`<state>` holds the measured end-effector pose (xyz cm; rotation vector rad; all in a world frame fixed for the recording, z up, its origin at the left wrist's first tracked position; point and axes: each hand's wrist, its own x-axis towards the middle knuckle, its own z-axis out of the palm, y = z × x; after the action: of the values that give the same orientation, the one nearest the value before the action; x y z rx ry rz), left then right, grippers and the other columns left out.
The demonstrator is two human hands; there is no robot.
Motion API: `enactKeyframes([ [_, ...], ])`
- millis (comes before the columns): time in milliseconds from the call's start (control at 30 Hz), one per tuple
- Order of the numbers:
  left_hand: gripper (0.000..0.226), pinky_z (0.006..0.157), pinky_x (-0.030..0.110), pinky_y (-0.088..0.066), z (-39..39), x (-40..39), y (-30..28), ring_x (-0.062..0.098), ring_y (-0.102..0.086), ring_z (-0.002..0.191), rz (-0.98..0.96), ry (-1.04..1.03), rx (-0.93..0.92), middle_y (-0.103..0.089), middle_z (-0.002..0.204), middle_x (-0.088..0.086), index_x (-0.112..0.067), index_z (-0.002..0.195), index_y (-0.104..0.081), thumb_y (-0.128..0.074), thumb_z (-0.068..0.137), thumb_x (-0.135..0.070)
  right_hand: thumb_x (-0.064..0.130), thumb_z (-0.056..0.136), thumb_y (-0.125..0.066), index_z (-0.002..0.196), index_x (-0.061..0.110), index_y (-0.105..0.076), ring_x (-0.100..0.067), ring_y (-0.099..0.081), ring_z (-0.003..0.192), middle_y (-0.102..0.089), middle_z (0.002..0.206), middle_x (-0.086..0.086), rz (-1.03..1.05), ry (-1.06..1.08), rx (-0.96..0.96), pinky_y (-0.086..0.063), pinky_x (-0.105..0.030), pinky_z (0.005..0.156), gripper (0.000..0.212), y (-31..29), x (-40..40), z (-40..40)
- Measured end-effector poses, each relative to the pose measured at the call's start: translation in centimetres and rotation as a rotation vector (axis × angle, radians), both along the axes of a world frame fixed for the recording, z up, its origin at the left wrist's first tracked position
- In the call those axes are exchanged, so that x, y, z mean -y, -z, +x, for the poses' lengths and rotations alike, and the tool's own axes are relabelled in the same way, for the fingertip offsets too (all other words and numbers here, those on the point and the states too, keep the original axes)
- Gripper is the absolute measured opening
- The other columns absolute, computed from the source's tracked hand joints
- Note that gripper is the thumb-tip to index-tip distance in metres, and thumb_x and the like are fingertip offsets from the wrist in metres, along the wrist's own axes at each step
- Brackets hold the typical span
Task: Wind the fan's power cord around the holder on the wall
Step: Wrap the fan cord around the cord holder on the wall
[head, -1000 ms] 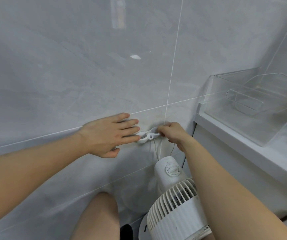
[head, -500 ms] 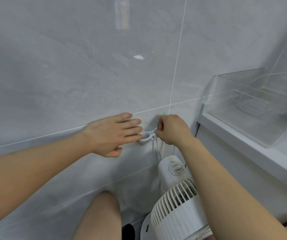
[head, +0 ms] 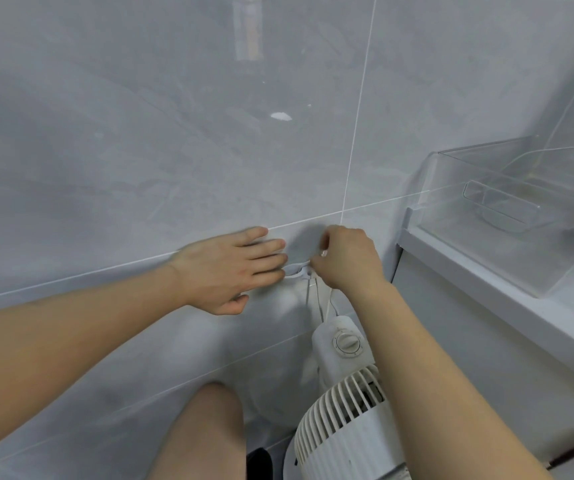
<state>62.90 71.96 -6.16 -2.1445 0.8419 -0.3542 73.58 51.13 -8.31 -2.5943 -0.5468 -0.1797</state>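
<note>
Your left hand (head: 233, 268) is lying flat vs. the grey tiled wall (head: 140, 150), fingers straight and together; its fingertips are touching the left end of the white holder (head: 296, 270), so that grip is wide, pressing rather than clasping. Your right hand (head: 349, 259) is sitting just right of the holder w/ fingers curled; its grip is narrow, pinching the white power cord (head: 318, 296) right at the holder's right end. The cord is hanging down from there in a couple of thin strands toward the fan (head: 344, 420), which is standing on the floor directly below, near your right forearm; its round knob (head: 348, 342) is facing up, the ribbed grille lower down. No readable brand or writing on the fan, knob or holder; marks on the knob are too small to make out. A clear plastic bin (head: 507, 216) is sitting on the white shelf (head: 486, 292) at right, well apart from the holder. Your bare knee (head: 206, 431) is showing at the bottom, beside the fan.
</note>
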Motion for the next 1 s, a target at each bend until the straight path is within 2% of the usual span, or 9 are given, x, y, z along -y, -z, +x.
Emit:
enactKeyframes([
  [67,0.061,0.117,0.053,-0.025,0.1,0.0,0.1,0.039,-0.041,0.142,0.000,-0.001,0.008,-0.056,0.142,0.016,-0.006,0.133,-0.053,-0.052,0.085,-0.044,0.020,0.086,-0.065,0.076,0.011,-0.058,-0.031,-0.060,0.072,-0.069,0.089,-0.012,-0.016,0.052,-0.135,-0.037,-0.025,0.050,0.015,-0.4,0.6,-0.1],
  [167,0.061,0.118,0.053,-0.023,0.1,-0.1,0.1,0.039,-0.041,0.143,-0.007,0.003,0.020,-0.055,0.142,0.015,-0.006,0.133,-0.052,-0.051,0.086,-0.044,0.012,0.088,-0.066,0.079,0.002,-0.073,-0.018,-0.061,0.040,-0.070,0.055,0.000,0.099,0.001,-0.378,-0.047,-0.018,0.040,0.015,-0.9,1.0,-0.5],
  [333,0.053,0.116,0.051,-0.028,0.0,-0.3,0.0,0.037,-0.044,0.140,-0.080,0.021,-0.005,-0.057,0.137,0.013,-0.010,0.126,-0.055,-0.049,0.087,-0.044,0.012,0.094,-0.057,0.081,-0.002,-0.074,-0.017,-0.056,0.048,-0.073,0.067,-0.009,0.453,-0.138,-0.612,-0.050,-0.024,0.045,0.026,-0.4,0.7,-1.2],
  [467,0.037,0.117,0.050,-0.034,-0.8,1.1,1.4,0.029,-0.053,0.141,-0.427,-0.055,0.090,-0.072,0.116,0.001,-0.017,0.111,-0.068,-0.053,0.088,-0.041,0.024,0.099,-0.061,0.086,0.004,-0.075,-0.012,-0.058,0.056,-0.074,0.077,-0.003,0.395,-0.216,-0.609,-0.045,-0.019,0.046,0.028,0.7,0.8,-1.1],
  [567,0.024,0.123,0.052,-0.025,-1.8,3.9,4.4,0.024,-0.055,0.140,-0.756,-0.172,0.201,-0.076,0.094,-0.006,-0.019,0.090,-0.073,-0.057,0.088,-0.036,0.026,0.100,-0.064,0.080,0.007,-0.075,-0.010,-0.055,0.058,-0.073,0.075,0.000,0.431,-0.220,-0.598,-0.041,-0.020,0.048,0.029,1.1,0.8,-0.6],
  [667,0.035,0.128,0.052,-0.009,-1.9,6.4,6.6,0.017,-0.044,0.149,-0.969,-0.347,0.258,-0.076,0.097,-0.013,-0.023,0.087,-0.076,-0.053,0.094,-0.048,0.028,0.100,-0.066,0.077,0.007,-0.076,-0.009,-0.051,0.057,-0.073,0.075,-0.001,0.485,-0.219,-0.601,-0.040,-0.022,0.050,0.032,1.1,0.6,-0.7],
  [767,0.041,0.128,0.055,-0.004,-1.4,8.5,7.7,0.016,-0.036,0.152,-1.092,-0.467,0.310,-0.074,0.107,-0.016,-0.028,0.086,-0.078,-0.052,0.095,-0.058,0.029,0.099,-0.068,0.077,0.007,-0.078,-0.011,-0.049,0.057,-0.076,0.080,-0.015,0.513,-0.222,-0.575,-0.040,-0.022,0.048,0.032,1.4,0.4,-1.0],
  [900,0.017,0.122,0.057,-0.021,-0.6,9.6,9.1,0.023,-0.048,0.142,-1.211,-0.505,0.371,-0.069,0.122,-0.008,-0.027,0.081,-0.074,-0.066,0.088,-0.041,0.029,0.099,-0.070,0.073,0.012,-0.077,-0.012,-0.046,0.055,-0.074,0.075,-0.014,0.546,-0.246,-0.581,-0.038,-0.023,0.048,0.032,1.7,0.7,-0.6],
  [1000,0.007,0.093,0.044,-0.041,-0.8,9.4,10.8,0.023,-0.057,0.107,-1.404,-0.501,0.468,-0.064,0.110,-0.004,-0.027,0.085,-0.071,-0.070,0.086,-0.034,0.029,0.100,-0.069,0.080,0.005,-0.079,-0.010,-0.045,0.053,-0.075,0.072,0.001,0.532,-0.288,-0.590,-0.037,-0.022,0.048,0.032,1.7,1.2,-0.1],
])
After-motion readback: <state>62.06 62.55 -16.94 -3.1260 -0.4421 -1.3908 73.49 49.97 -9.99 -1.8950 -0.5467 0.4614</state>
